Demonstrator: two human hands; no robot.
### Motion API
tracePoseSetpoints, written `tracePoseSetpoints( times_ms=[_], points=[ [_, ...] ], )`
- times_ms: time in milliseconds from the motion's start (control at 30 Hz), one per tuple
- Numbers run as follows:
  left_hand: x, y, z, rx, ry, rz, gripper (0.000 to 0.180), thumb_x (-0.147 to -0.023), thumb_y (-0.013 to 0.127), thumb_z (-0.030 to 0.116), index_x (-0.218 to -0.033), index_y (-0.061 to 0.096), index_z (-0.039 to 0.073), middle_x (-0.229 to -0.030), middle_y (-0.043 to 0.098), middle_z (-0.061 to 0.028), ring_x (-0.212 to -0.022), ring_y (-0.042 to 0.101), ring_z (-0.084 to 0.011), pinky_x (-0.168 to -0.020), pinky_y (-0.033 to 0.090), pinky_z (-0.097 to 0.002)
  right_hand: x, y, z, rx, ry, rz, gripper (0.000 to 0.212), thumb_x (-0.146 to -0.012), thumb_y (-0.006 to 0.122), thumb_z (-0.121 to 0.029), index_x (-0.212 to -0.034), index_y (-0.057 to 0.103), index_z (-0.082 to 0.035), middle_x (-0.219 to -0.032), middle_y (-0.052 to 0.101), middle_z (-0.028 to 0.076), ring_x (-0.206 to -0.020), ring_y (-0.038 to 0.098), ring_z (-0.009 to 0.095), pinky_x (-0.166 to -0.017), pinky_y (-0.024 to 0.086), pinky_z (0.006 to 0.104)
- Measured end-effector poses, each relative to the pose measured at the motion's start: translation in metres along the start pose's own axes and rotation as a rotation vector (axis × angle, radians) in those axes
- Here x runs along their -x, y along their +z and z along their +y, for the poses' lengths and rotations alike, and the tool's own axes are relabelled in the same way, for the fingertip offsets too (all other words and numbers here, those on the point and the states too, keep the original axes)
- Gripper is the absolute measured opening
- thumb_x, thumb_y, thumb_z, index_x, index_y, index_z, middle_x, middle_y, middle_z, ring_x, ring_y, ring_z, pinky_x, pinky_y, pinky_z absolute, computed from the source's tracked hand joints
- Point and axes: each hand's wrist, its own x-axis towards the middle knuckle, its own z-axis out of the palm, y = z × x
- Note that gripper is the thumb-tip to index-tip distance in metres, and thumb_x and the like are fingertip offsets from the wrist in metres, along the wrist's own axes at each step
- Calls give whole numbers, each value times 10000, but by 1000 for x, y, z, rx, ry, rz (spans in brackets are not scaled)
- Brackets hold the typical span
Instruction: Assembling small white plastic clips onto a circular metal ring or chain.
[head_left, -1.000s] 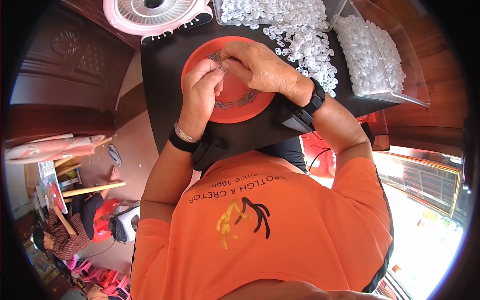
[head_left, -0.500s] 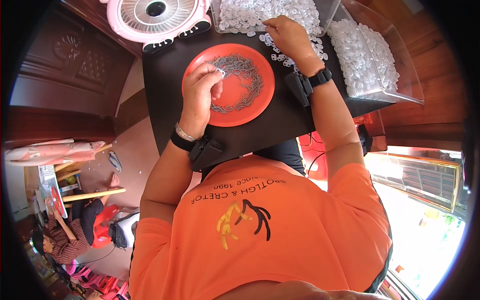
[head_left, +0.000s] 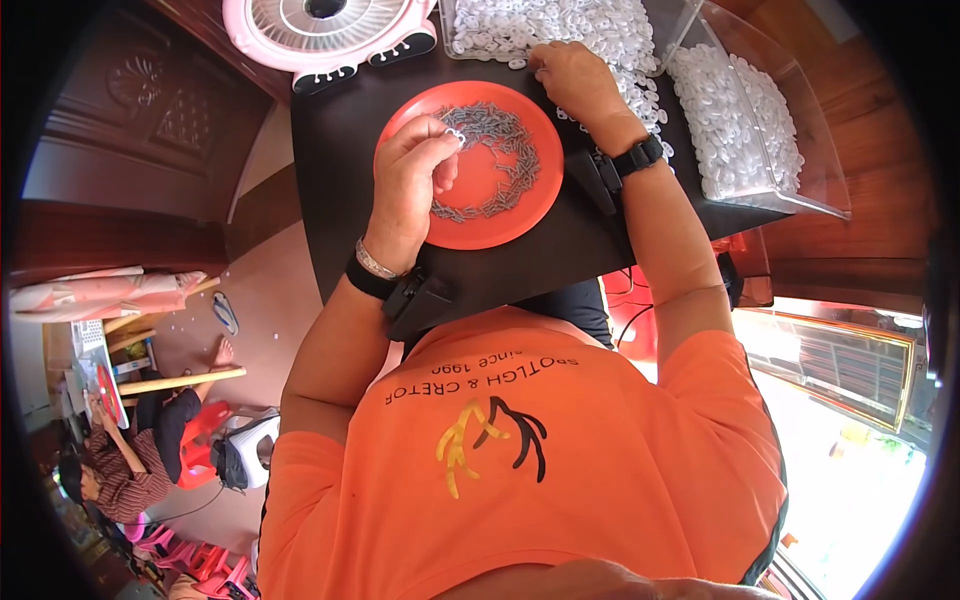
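Observation:
My left hand (head_left: pixel 408 185) is held over the left side of an orange-red plate (head_left: pixel 465 238). Its thumb and forefinger pinch a small white plastic piece (head_left: pixel 457 135). Below it, many short grey screws or pins (head_left: pixel 520 165) lie in a ring on the plate. Farther back and to the right, my right hand (head_left: pixel 582 85) reaches down beside a heap of small white oval plastic pieces (head_left: pixel 645 100) spilled on the table. Its fingers are bent together at the heap's left edge, and what they hold, if anything, is hidden.
A clear bin (head_left: pixel 447 30) full of white pieces stands at the back, with another clear bin (head_left: pixel 770 195) to its right. A pink fan (head_left: pixel 310 65) sits at the back left of the dark table (head_left: pixel 340 200). Another person (head_left: pixel 135 475) sits at the far left.
The whole view has shifted slightly, with the table scene a little farther right. My right hand's fingers are drawn in more at the heap. My left hand keeps its pinch on the white piece.

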Motion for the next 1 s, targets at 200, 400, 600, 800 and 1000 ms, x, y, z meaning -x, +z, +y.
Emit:
tracePoseSetpoints(
  times_ms=[200,400,600,800,1000],
  points=[
    [1,-3,2,30,19,-17,138,-840,503,130,-744,532,35,-626,523,-23,-546,462,-85,-519,352,-215,1,-22,-21,-543,242,-152,190,-826,585,-128,-996,639,-64,-869,647,78,-786,632,195,-709,502,290],
    [-1,-5,-2,95,5,-39,150,-851,505,153,-826,564,17,-790,630,-93,-653,562,-118,-588,414,-217,8,-46,-61,-1452,238,-293,171,-867,572,-97,-1007,598,-1,-870,644,70,-805,636,138,-728,506,245],
    [-4,-6,-3,181,40,-61,158,-857,499,148,-858,566,5,-873,641,-126,-686,564,-126,-623,420,-229,16,-33,-77,-1484,67,-407,133,-836,612,-88,-935,602,0,-788,643,44,-717,611,93,-664,488,208],
    [-1,-3,-4,160,43,-12,151,-861,490,144,-836,561,13,-794,620,-91,-645,538,-115,-597,400,-224,16,-36,-75,-1412,150,-462,146,-826,625,-106,-931,590,-11,-791,631,31,-699,588,81,-646,482,206],
    [1,-1,-1,18,20,76,141,-850,500,145,-751,530,49,-657,536,-10,-548,450,-66,-517,330,-198,18,-41,-77,-1559,260,-475,186,-844,617,-114,-999,594,-14,-823,631,26,-716,597,83,-682,501,210]
  ],
)
